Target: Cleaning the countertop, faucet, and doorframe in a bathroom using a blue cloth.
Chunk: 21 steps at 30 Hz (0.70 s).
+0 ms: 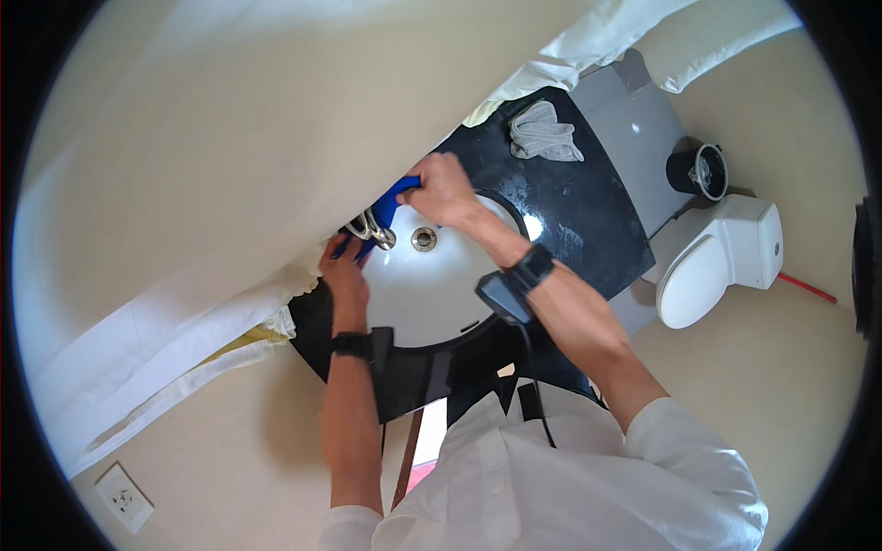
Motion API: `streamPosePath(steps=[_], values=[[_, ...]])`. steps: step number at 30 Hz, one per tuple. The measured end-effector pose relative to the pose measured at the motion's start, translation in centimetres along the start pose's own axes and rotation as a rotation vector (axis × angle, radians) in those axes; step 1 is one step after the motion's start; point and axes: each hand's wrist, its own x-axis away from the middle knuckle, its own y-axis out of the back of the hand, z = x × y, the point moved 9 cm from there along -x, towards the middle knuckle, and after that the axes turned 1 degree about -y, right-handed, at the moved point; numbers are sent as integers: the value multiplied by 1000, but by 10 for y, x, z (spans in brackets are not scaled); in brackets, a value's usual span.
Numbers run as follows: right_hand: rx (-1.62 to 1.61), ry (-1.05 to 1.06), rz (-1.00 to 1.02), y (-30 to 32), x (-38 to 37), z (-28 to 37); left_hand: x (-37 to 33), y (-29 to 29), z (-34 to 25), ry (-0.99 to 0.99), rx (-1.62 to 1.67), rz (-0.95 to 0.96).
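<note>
Right hand (445,187) is gripping a blue fabric cloth (390,204); left hand (344,272) is holding its nearer end beside a curved chrome faucet (385,240); apparently wiping, next stroke needing tautness.

Polished metal is being shown by the curved tap (384,240), with bright reflections being thrown off its smooth surface, while soft, matt fabric is being suggested by the blue cloth (390,204). Light is being mirrored by the glossy, ceramic-looking white basin (432,298), and a metallic sheen is being given off by its drain (424,239). The smooth, stone-like black desk (588,197) is being broken up by glare and dull whitish smears. A matt, rumpled texture is being displayed by the grey cloth (544,135), and a glossy finish by the white toilet (694,280).
</note>
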Motion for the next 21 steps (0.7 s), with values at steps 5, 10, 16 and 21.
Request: streamPosePath(steps=[5,10,16,21], values=[[-153,60,-86,-9,-15,-5,0,-10,16,98,88,38],[-56,-10,-114,-58,-44,-68,9,3,-38,-150,140,-48],[-98,91,-309,-15,-60,-64,-27,-19,-1,3,176,-10],[-464,-156,-366,0,-55,-70,-29,-19,31,206,237,56]])
